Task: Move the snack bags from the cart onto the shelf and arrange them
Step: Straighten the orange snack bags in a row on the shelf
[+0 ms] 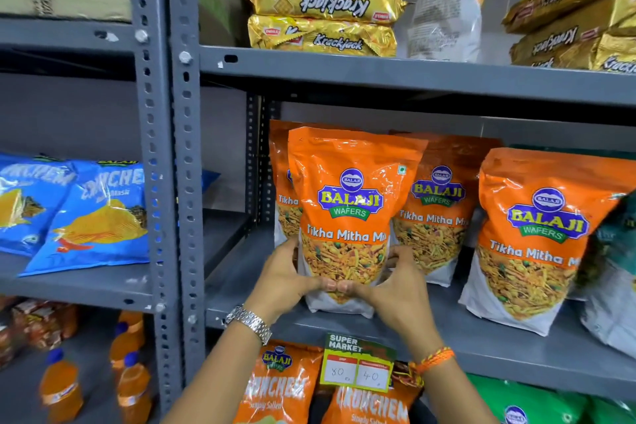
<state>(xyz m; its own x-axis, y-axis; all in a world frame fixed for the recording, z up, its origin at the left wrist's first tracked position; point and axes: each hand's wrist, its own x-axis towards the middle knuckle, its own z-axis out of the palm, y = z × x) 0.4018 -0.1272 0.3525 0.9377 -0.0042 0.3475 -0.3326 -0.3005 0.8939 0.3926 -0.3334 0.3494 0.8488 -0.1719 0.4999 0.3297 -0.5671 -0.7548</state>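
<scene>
An orange Balaji Tikha Mitha Mix bag [347, 203] stands upright on the grey middle shelf [481, 351]. My left hand [289, 275] grips its lower left side and my right hand [395, 282] its lower right, thumbs meeting across the front. Another orange bag [280, 182] stands right behind it, a third [437, 206] to its right further back, and one more orange bag [537, 237] stands at the right near the shelf's front. The cart is out of view.
Gold Krackjack packs [323, 0] stack on the shelf above. Blue Crunchem bags [93, 213] lie on the left rack, orange bottles [62, 385] below them. A price tag [358, 363] hangs on the shelf edge over orange Crunchem bags [275, 389]. A teal bag [616, 251] leans at far right.
</scene>
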